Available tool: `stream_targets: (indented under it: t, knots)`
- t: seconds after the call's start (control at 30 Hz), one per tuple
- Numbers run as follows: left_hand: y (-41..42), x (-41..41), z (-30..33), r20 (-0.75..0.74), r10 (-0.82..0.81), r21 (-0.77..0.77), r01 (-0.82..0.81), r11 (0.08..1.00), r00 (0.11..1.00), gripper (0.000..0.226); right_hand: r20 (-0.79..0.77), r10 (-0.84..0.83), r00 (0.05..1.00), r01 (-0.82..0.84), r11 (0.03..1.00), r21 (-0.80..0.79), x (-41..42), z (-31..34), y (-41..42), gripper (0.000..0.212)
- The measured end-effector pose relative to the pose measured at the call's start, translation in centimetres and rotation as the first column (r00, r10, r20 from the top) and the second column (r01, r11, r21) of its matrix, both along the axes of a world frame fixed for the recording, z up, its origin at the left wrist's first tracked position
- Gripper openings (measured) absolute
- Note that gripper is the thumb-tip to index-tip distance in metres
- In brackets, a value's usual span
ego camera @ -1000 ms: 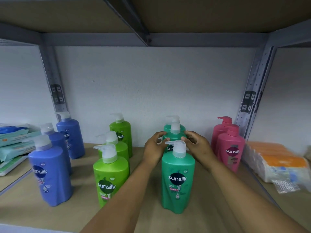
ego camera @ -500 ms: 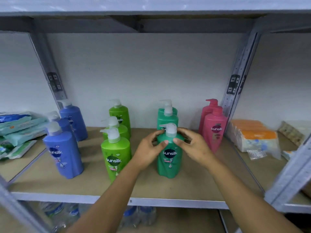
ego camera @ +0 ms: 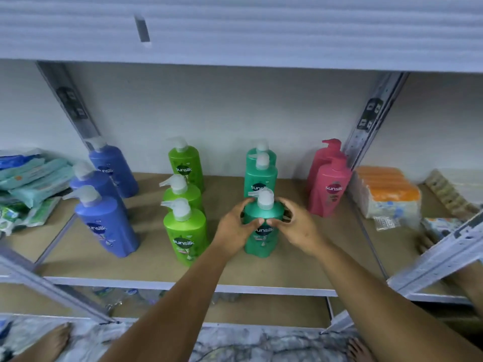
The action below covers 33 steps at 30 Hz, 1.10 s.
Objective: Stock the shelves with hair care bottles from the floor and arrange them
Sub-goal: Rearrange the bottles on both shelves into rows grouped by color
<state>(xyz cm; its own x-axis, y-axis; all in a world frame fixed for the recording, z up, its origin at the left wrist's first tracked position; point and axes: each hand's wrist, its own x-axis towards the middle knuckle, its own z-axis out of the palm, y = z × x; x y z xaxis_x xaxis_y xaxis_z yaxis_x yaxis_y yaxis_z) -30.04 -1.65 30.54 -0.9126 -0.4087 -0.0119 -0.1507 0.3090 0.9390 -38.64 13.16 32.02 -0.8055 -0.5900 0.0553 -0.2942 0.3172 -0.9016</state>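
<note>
Head view shows the front teal bottle [ego camera: 262, 231] standing upright on the shelf [ego camera: 156, 267], near the middle of it. Both hands hold it at its shoulder, below the white pump [ego camera: 264, 198]: the left hand [ego camera: 236, 227] is curled round its left side and the right hand [ego camera: 298, 227] round its right side, so each grip is closed on this bottle, and the thumbs almost meet at the front. Two more teal bottles [ego camera: 260, 176] stand in a row behind it. To the left is a row of three green bottles [ego camera: 184, 231], and further left three blue bottles [ego camera: 107, 226]. To the right, two pink bottles [ego camera: 329, 186] stand by the grey post [ego camera: 371, 118]. Beyond the post lies an orange pack [ego camera: 389, 189], and at the far left some teal packets [ego camera: 34, 176].
</note>
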Motion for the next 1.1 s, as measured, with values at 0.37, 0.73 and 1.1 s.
stream_targets:
  t: [0.37, 0.73, 1.1]
  knots:
    - [0.5, 0.0, 0.0, -0.014, 0.145, 0.171, -0.14, 0.975, 0.989, 0.046, 0.1, -0.029, 0.995, 0.035, 0.997, -0.067, -0.6, -0.2, -0.4, 0.058]
    - [-0.5, -2.9, -0.2, -0.018, 0.124, 0.232, -0.116, 0.966, 0.992, 0.05, 0.082, -0.014, 0.997, 0.018, 0.998, -0.057, -3.5, -0.4, -1.3, 0.059]
    - [-1.6, -4.4, 0.3, 0.0, 0.152, 0.235, -0.147, 0.961, 0.988, 0.05, 0.03, -0.02, 0.999, 0.02, 1.0, -0.015, -4.4, 0.1, -2.7, 0.055]
